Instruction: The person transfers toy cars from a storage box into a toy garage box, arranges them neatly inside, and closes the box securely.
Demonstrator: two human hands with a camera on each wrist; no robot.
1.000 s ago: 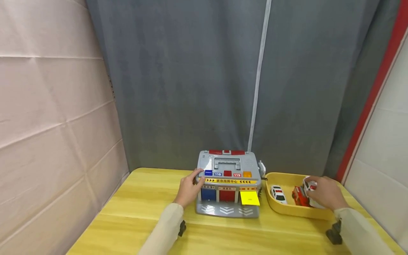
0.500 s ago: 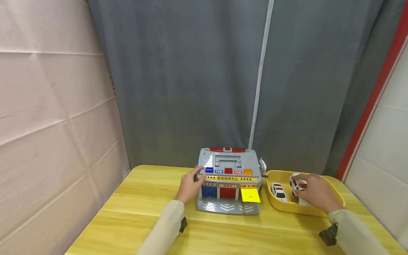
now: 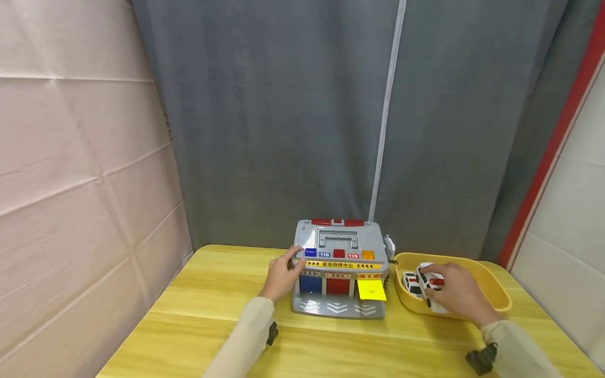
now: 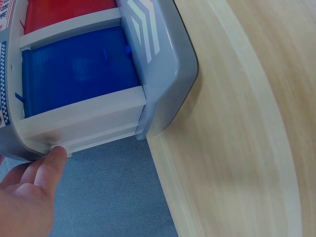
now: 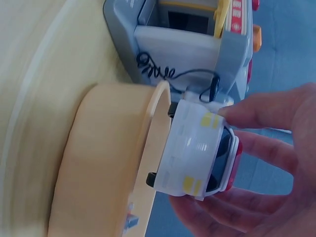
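A white toy car [image 5: 190, 153] with a red roof light and yellow hood marks is held between the thumb and fingers of my right hand [image 3: 460, 291]. It hangs tilted over the left front part of the yellow tray [image 3: 496, 286]. Just beside it, a second white toy car [image 3: 411, 283] lies in the tray. My left hand [image 3: 281, 275] grips the upper left corner of a grey toy emergency station [image 3: 337, 269]. In the left wrist view its fingers [image 4: 49, 170] touch the side wall by the blue door [image 4: 81, 69]. The station's yellow flap [image 3: 371, 290] stands raised.
A wooden table [image 3: 222, 315] carries the station and the tray, which stand side by side. On the station's right side hangs a coiled black cord [image 5: 155, 69]. A grey curtain [image 3: 283, 131] closes off the back; a pale wall [image 3: 80, 184] rises on the left.
My right hand has lifted the white toy car off the red toy truck and carried it left towards the second car. The red truck is now out of sight. My left hand keeps its place.
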